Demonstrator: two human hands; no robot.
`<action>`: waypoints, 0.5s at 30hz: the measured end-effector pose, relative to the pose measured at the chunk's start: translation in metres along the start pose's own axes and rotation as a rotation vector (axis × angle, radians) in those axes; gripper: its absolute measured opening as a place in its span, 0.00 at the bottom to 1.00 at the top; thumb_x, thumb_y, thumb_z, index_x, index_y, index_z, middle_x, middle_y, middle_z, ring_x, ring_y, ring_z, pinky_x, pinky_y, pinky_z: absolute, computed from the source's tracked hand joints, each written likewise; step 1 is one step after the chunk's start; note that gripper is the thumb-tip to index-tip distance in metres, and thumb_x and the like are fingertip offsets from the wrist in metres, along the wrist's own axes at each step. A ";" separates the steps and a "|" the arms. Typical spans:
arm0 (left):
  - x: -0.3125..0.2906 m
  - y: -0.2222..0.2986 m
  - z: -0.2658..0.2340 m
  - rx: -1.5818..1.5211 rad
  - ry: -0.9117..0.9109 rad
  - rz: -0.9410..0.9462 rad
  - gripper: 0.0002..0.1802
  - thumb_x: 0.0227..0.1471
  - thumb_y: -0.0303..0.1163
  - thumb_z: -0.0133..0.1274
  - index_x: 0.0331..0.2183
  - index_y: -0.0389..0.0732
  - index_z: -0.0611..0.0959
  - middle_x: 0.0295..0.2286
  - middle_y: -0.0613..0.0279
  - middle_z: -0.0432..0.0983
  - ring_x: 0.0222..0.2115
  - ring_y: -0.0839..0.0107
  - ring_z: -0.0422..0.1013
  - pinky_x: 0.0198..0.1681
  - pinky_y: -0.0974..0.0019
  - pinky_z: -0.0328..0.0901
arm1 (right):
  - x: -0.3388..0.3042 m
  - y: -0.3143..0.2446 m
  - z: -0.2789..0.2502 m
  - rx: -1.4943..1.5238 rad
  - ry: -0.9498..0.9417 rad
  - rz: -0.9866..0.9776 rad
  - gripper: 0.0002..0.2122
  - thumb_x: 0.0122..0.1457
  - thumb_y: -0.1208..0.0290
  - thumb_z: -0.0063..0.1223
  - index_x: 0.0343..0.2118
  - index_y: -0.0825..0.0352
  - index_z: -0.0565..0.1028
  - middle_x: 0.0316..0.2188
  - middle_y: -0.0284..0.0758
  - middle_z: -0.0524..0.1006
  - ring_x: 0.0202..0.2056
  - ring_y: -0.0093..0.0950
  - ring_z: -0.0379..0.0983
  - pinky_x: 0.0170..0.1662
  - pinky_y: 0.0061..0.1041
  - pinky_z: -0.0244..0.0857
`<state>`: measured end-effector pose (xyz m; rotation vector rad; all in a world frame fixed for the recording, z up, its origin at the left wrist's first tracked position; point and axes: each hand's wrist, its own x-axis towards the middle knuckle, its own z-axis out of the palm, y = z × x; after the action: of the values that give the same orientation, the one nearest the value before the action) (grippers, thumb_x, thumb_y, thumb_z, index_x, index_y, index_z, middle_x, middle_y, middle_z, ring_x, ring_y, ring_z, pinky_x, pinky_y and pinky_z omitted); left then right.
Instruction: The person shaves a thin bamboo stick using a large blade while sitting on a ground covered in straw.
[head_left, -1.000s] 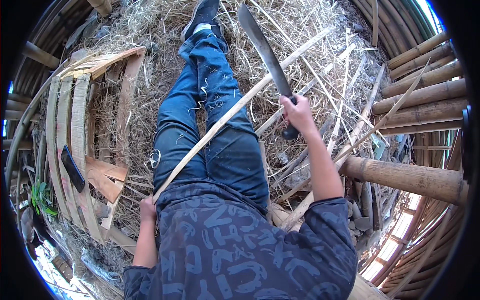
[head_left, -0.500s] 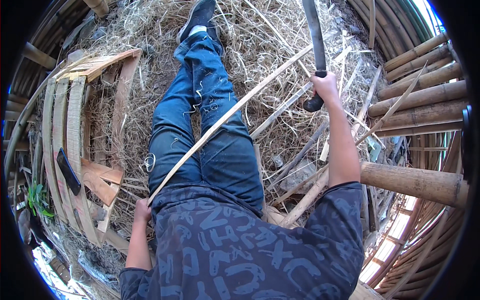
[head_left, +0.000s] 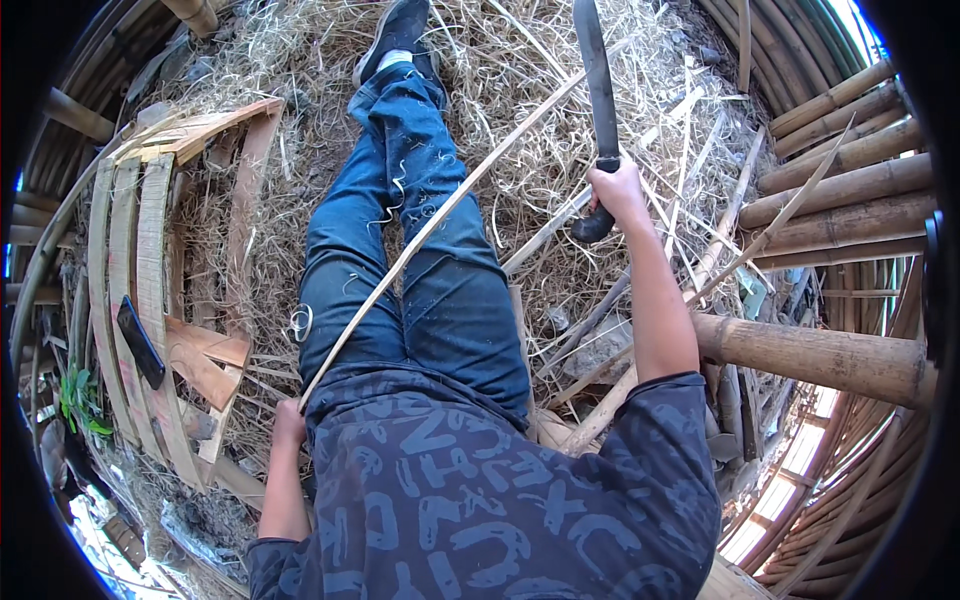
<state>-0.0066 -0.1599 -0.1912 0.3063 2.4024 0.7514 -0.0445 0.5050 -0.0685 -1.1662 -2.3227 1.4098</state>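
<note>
A long pale bamboo strip [head_left: 420, 240] runs slantwise across my thighs, from my left hip up toward the far right. My left hand [head_left: 289, 420] is closed round its near end beside my hip. In my right hand [head_left: 619, 192] is a machete [head_left: 600, 85], gripped by its dark handle with the long blade pointing away from me. The strip's far end lies near the left side of the blade; whether they touch I cannot tell. My legs [head_left: 400, 270] in blue jeans stretch out ahead, with curled shavings on them.
Shavings [head_left: 290, 50] cover the ground around my legs. At left stands a slatted wooden crate [head_left: 155, 250] with a phone [head_left: 141, 343] on it. Split strips [head_left: 690, 180] lie on the right, near a thick bamboo pole [head_left: 810, 358] and a bamboo-pole wall [head_left: 850, 195].
My right hand and the machete have moved left and slightly nearer to me. The strip's far part has shifted a little left; my left hand stays by my hip.
</note>
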 end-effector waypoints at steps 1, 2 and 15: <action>-0.001 0.009 -0.002 -0.037 0.004 -0.019 0.20 0.44 0.42 0.60 0.22 0.30 0.80 0.20 0.36 0.72 0.25 0.41 0.73 0.27 0.53 0.66 | -0.002 0.004 -0.002 -0.009 -0.042 0.007 0.05 0.47 0.78 0.53 0.18 0.70 0.71 0.11 0.33 0.71 0.12 0.24 0.69 0.16 0.25 0.63; -0.002 0.008 -0.004 -0.034 0.007 -0.019 0.20 0.44 0.42 0.60 0.22 0.30 0.80 0.20 0.36 0.72 0.25 0.41 0.73 0.27 0.53 0.66 | -0.006 0.008 -0.003 -0.018 -0.083 0.014 0.05 0.47 0.78 0.53 0.18 0.69 0.71 0.11 0.33 0.71 0.12 0.24 0.69 0.16 0.25 0.63; 0.004 0.026 -0.004 -0.066 0.025 -0.115 0.21 0.44 0.42 0.59 0.22 0.30 0.79 0.21 0.35 0.72 0.26 0.40 0.73 0.27 0.54 0.65 | -0.020 -0.015 -0.061 0.043 -0.080 0.060 0.03 0.47 0.79 0.54 0.25 0.70 0.71 0.15 0.31 0.70 0.12 0.21 0.65 0.15 0.23 0.62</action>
<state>-0.0113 -0.1394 -0.1752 0.1314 2.3902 0.7839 -0.0072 0.5284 -0.0194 -1.1985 -2.3158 1.5458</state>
